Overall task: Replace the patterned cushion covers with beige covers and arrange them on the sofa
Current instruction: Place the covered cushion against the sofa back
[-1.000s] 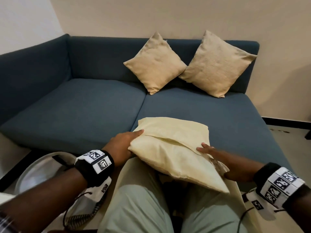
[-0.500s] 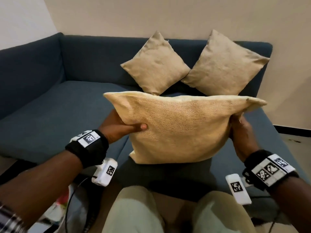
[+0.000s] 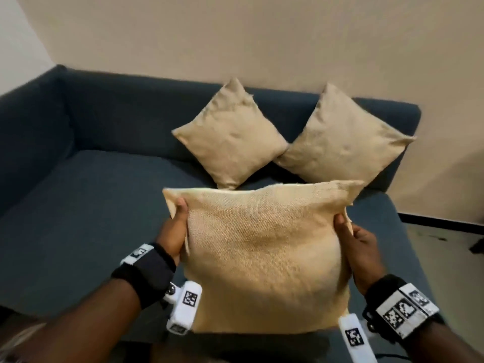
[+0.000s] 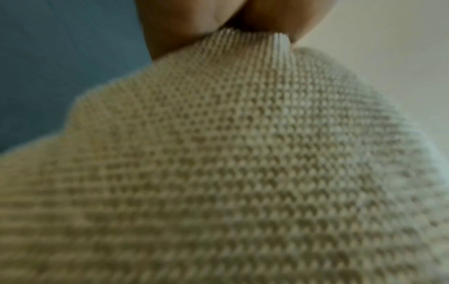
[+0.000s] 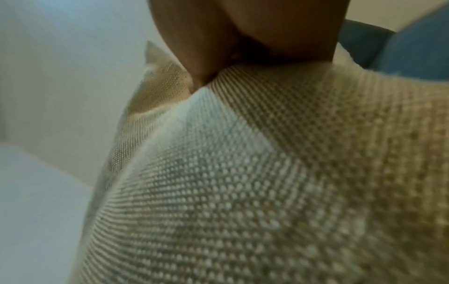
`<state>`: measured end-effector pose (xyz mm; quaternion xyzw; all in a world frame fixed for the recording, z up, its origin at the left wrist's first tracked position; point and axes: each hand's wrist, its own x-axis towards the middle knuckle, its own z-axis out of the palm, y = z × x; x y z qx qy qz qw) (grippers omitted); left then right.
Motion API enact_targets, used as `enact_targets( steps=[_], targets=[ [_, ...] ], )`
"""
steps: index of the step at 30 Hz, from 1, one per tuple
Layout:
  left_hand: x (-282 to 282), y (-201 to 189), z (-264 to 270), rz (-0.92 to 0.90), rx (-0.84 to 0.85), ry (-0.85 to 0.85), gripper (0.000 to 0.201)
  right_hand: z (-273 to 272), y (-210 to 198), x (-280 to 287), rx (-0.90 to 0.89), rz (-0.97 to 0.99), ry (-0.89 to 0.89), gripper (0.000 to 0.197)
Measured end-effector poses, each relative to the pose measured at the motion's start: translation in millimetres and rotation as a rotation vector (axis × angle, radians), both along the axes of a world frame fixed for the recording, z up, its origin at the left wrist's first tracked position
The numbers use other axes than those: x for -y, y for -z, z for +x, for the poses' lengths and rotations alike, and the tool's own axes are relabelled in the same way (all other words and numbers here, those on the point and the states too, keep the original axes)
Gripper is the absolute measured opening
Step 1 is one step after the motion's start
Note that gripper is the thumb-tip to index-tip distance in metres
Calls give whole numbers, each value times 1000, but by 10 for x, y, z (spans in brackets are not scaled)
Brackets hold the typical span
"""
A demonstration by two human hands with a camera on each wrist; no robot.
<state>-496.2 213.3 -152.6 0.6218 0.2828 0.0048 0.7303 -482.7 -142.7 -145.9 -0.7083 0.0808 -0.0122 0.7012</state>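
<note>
Two beige cushions (image 3: 230, 134) are already leaning vs sofa (image 3: 86, 205) back; left hand (image 3: 174, 231) & right hand (image 3: 360, 247) are gripping 3rd cushion (image 3: 264, 258) by its top corners, awaiting placement.

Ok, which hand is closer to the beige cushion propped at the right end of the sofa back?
Right. The right hand grips the held cushion's right edge, just below the right propped cushion. The left hand grips its left edge, farther away.
</note>
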Motion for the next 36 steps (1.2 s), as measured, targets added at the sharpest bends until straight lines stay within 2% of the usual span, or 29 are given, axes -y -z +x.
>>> enact_targets(
  steps=[2, 4, 6, 8, 9, 10, 12, 13, 14, 16, 17, 18, 21, 23, 25, 26, 28, 30, 31, 32, 35, 36],
  targets=[
    [7, -428, -48, -90, -70, -8, 89, -15, -508, -32, -29, -6, -20, 55],
    [-29, -872, -115, -144, -121, -41, 97, -72, -965, -20, -66, 23, -90, 78],
    [-112, -1213, -118, -167, -159, -88, 114, -149, -1290, 17, -94, 77, -220, 98],
    [-193, -1667, -115, -186, -180, -79, 112, -206, -1614, -33, -162, 86, -381, 101],
    [-241, -1917, -76, -194, -166, -75, 103, -197, -1769, -111, -175, 56, -444, 91],
    [-270, -2101, -24, -181, -152, -66, 91, -182, -1865, -175, -165, 29, -462, 71],
    [-398, -2451, 119, -82, -132, -80, 68, -14, -2036, -396, -111, 44, -403, 36],
    [-454, -2554, 208, -30, -117, -90, 69, 87, -2087, -494, -91, 55, -358, 29],
    [-525, -2664, 291, 6, -95, -104, 81, 244, -2135, -607, -72, 59, -335, 24],
    [-724, -2650, 452, 27, -74, -138, 119, 472, -2232, -831, -50, 88, -329, 21],
    [-835, -2599, 515, 22, -65, -141, 128, 596, -2263, -939, -61, 122, -328, 22],
    [-892, -2602, 532, 9, -60, -145, 127, 720, -2284, -1040, -73, 142, -322, 24],
    [-1038, -2637, 561, 35, 26, -174, 100, 1077, -2386, -1369, -73, 152, -373, 26],
    [-1146, -2565, 585, 194, 89, -265, 102, 1341, -2444, -1611, -67, 92, -444, 26],
    [-1302, -2525, 601, 513, 155, -324, 96, 1582, -2493, -1933, -59, 22, -509, 24],
    [-1394, -2530, 634, 677, 158, -294, 96, 1707, -2494, -2142, -45, -7, -548, 26],
    [-1533, -2537, 751, 896, 117, -58, 112, 1879, -2463, -2542, -11, -73, -616, 28],
    [-1810, -2487, 1000, 999, 27, 160, 125, 2056, -2395, -3019, 29, -137, -680, 23],
    [-2015, -2474, 1166, 1001, -3, 189, 125, 2161, -2364, -3289, 47, -153, -702, 21],
    [-2219, -2457, 1303, 947, -24, 170, 117, 2229, -2345, -3514, 57, -173, -710, 19],
    [-2966, -2275, 1774, 692, -3, 84, 60, 2524, -2294, -4177, 63, -210, -686, 21],
    [-3242, -2215, 1949, 649, 6, 73, 49, 2690, -2259, -4392, 54, -219, -692, 24]
  ],
)
